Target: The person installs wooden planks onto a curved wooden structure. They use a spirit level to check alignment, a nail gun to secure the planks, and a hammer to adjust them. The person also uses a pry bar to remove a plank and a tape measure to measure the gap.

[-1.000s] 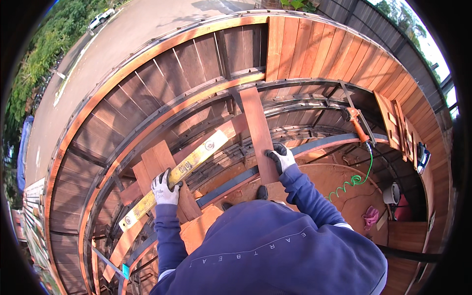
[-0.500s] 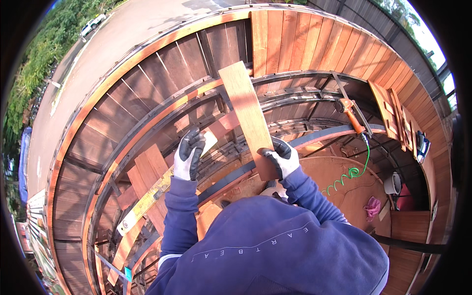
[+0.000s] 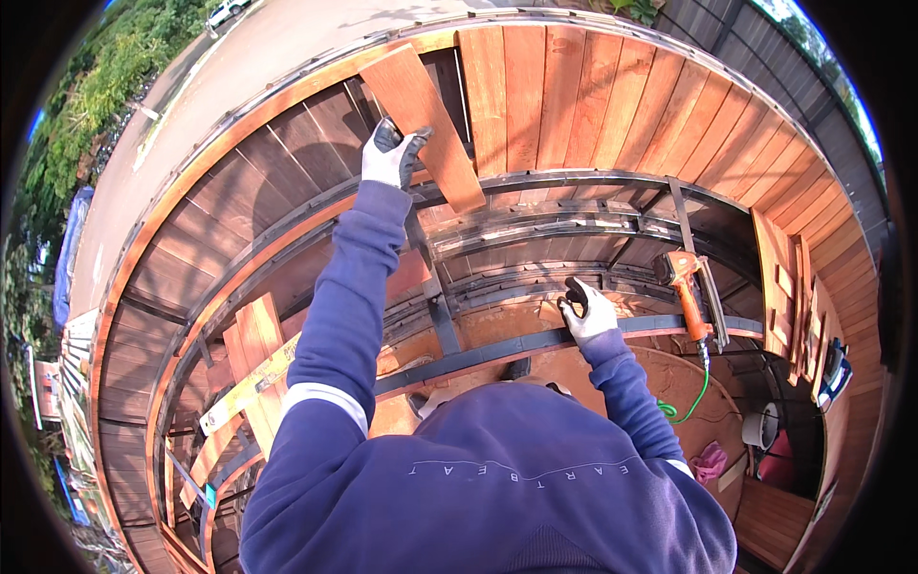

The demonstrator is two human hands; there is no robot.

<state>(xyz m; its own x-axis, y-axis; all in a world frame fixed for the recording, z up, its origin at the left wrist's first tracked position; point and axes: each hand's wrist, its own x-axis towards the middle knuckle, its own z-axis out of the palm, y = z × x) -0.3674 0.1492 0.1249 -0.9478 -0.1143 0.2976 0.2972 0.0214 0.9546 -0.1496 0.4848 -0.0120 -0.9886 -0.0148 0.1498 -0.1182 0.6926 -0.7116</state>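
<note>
My left hand (image 3: 392, 153), in a white glove with black palm and fingers, grips the side of a reddish wooden board (image 3: 421, 96) that lies slantwise across the upper frame, beside a row of fitted boards (image 3: 574, 96). My right hand (image 3: 585, 311), gloved the same way, is lower, just above the dark curved metal rail (image 3: 478, 355), with fingers curved and apart and nothing clearly in it. To its right an orange and black nail gun (image 3: 685, 292) with a coiled green hose rests on the frame. A yellow level (image 3: 239, 402) lies at lower left across loose boards (image 3: 254, 337).
Dark older boards (image 3: 244, 196) line the left of the curved structure. Loose boards (image 3: 784, 287) lean at the right, above a white bucket (image 3: 760, 426) and pink cloth (image 3: 710, 461). A round brown floor (image 3: 650, 373) shows below. A road (image 3: 191, 115) runs outside.
My left hand has left the level and moved up, now on the board, which has shifted up and left onto the upper frame. My right hand has let go of the board.
</note>
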